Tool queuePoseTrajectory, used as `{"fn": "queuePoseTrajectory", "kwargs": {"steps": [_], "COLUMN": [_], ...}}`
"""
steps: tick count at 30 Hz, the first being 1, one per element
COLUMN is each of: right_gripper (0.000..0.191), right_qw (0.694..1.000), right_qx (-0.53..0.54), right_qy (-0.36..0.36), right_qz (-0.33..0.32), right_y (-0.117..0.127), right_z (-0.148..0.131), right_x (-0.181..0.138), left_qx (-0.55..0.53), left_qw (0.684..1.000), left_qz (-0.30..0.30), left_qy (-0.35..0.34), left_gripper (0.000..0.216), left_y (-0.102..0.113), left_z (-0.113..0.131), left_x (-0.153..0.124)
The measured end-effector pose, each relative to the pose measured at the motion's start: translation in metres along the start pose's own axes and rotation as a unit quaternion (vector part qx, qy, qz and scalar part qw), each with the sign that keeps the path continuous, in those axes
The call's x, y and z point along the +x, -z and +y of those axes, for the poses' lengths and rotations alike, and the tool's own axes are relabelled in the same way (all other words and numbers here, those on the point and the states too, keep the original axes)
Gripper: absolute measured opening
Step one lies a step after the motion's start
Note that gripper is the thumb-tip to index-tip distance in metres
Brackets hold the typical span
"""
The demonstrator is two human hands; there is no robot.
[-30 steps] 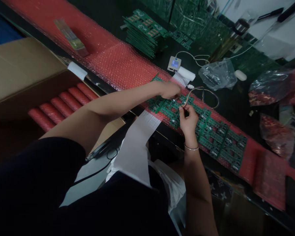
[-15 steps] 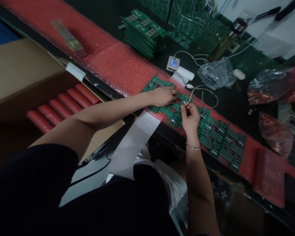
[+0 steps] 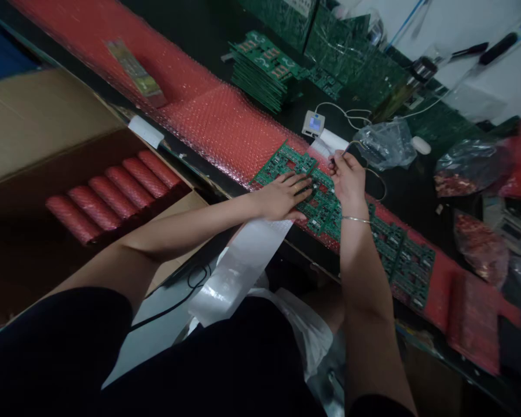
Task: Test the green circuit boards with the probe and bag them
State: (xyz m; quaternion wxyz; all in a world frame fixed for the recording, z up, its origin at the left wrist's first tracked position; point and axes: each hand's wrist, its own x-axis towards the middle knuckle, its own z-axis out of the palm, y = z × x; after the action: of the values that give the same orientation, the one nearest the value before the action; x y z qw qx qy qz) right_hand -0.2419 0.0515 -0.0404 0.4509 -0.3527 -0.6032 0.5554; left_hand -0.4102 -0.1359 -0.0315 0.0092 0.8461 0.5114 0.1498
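A row of green circuit boards (image 3: 330,211) lies on red bubble wrap (image 3: 226,124) along the bench edge. My left hand (image 3: 282,197) rests flat on the boards, fingers stretched out. My right hand (image 3: 347,176) is pinched on a thin cable (image 3: 380,179) just beyond the boards, close to a white paper roll (image 3: 336,142). A bracelet circles my right wrist.
A small white meter (image 3: 314,123) and a stack of green boards (image 3: 264,69) sit further back. An open cardboard box (image 3: 47,121) at left holds red wrapped rolls (image 3: 108,197). Plastic bags (image 3: 384,145) of parts lie at right. A white strip (image 3: 243,266) hangs off the bench.
My right hand has moved away from me to the far edge of the boards with the cable. My left hand slid back toward me and flattened on the boards.
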Motion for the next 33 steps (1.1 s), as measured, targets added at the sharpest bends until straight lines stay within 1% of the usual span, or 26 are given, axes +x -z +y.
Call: {"fn": "queuePoseTrajectory", "kwargs": {"steps": [2,4,6,9,11,14,17,22,27,30,33], "right_gripper": [0.032,0.033,0.032,0.031,0.033,0.035,0.03,0.023,0.024,0.027,0.027], "right_qw": [0.999,0.998,1.0,0.996,0.981,0.943,0.913,0.891,0.876,0.868,0.859], "right_qx": [0.038,0.042,0.011,-0.084,-0.169,-0.286,-0.353,-0.394,-0.415,-0.427,-0.44], "right_qy": [-0.024,-0.03,-0.013,0.04,0.092,0.166,0.2,0.219,0.238,0.247,0.255], "right_qz": [-0.021,-0.03,-0.025,-0.014,-0.018,-0.024,-0.027,-0.047,-0.054,-0.061,-0.063], "right_y": [-0.011,-0.021,-0.029,-0.036,-0.038,-0.039,-0.04,-0.041,-0.04,-0.04,-0.038], "right_z": [0.004,0.009,0.014,0.022,0.024,0.024,0.021,0.02,0.021,0.023,0.024], "right_x": [0.009,0.017,0.024,0.03,0.029,0.024,0.019,0.017,0.016,0.016,0.017], "left_qx": [0.014,0.022,0.026,0.026,0.023,0.015,0.002,-0.036,-0.085,-0.11,-0.117], "left_qw": [1.0,1.0,0.999,0.999,0.999,0.998,0.998,0.998,0.991,0.987,0.986], "left_qz": [-0.005,-0.001,0.008,0.012,0.018,0.029,0.033,0.039,0.093,0.105,0.107], "left_qy": [-0.009,0.005,0.031,0.044,0.046,0.05,0.049,0.04,0.038,0.046,0.046], "left_gripper": [0.071,0.069,0.068,0.065,0.063,0.061,0.061,0.058,0.047,0.04,0.037], "left_y": [0.004,0.004,0.003,-0.002,-0.005,-0.007,-0.008,-0.003,0.009,0.013,0.012], "left_z": [0.003,0.004,0.003,0.003,0.004,0.006,0.006,0.002,-0.001,-0.004,-0.005], "left_x": [-0.023,-0.042,-0.057,-0.069,-0.072,-0.075,-0.076,-0.076,-0.079,-0.082,-0.086]}}
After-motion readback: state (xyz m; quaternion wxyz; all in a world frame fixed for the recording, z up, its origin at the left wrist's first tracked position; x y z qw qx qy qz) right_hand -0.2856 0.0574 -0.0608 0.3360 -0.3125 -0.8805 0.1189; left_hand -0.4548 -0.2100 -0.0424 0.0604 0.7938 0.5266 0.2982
